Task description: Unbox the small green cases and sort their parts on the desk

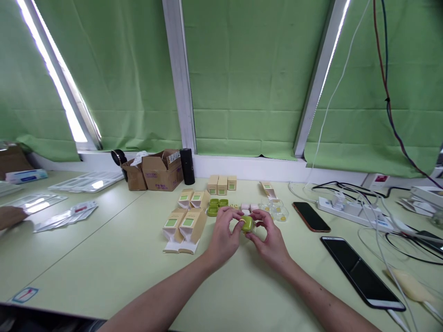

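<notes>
Between my two hands is a small, rounded green case [247,224], held just above the table. The fingers and thumb of my left hand [225,232] pinch it from the left. From the right, my right hand [270,238] grips the same case with thumb and fingertips. Behind my left hand sit several square green cases [213,208]. White pieces [245,207] lie just beyond the held case, partly hidden by my fingers. Clear round plastic pieces [278,212] with yellowish centres rest past my right hand. Left of my hands, open beige cartons [188,224] with green labels lie on their sides.
Closed small beige boxes [222,184] stand at the back. Two phones [310,216] and a white power strip [353,213] with tangled cables are on the right. An open cardboard box [161,171] and a black cylinder [187,167] stand back left. Another person's hand [12,216] shows at the left edge.
</notes>
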Tool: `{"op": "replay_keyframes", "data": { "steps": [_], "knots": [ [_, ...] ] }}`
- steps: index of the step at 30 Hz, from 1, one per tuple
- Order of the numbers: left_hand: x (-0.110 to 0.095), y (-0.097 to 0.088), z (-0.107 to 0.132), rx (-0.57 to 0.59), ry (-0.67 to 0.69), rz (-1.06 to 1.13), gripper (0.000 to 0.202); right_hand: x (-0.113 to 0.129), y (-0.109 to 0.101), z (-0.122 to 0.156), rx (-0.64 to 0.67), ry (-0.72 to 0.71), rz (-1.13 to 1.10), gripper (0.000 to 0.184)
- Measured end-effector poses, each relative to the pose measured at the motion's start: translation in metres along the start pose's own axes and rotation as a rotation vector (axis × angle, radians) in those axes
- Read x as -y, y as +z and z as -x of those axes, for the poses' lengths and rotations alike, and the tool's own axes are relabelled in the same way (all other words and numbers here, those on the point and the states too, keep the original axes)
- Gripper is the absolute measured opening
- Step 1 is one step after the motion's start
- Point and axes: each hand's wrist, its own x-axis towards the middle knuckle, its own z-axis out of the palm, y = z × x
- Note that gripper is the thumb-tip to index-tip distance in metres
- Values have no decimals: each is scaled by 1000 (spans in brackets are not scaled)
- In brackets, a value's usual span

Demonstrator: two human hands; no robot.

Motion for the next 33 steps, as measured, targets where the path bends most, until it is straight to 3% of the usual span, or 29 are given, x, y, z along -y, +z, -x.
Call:
{"op": "replay_keyframes", "data": {
  "steps": [11,15,21,27,33],
  "knots": [
    [8,-1,1,34,-55,-45,10,-4,-2,0,16,40,66,56],
    [8,0,-1,-28,-88,12,11,-3,-3,0,16,24,83,56],
    [17,-1,-10,-178,-315,259,25,1,-6,-2,18,-4,130,55],
    [33,0,-15,-291,-447,358,39,9,-16,-3,34,-193,262,31],
    [35,1,-12,-266,-450,339,34,14,-35,-10,57,-359,568,18]
  ]
}}
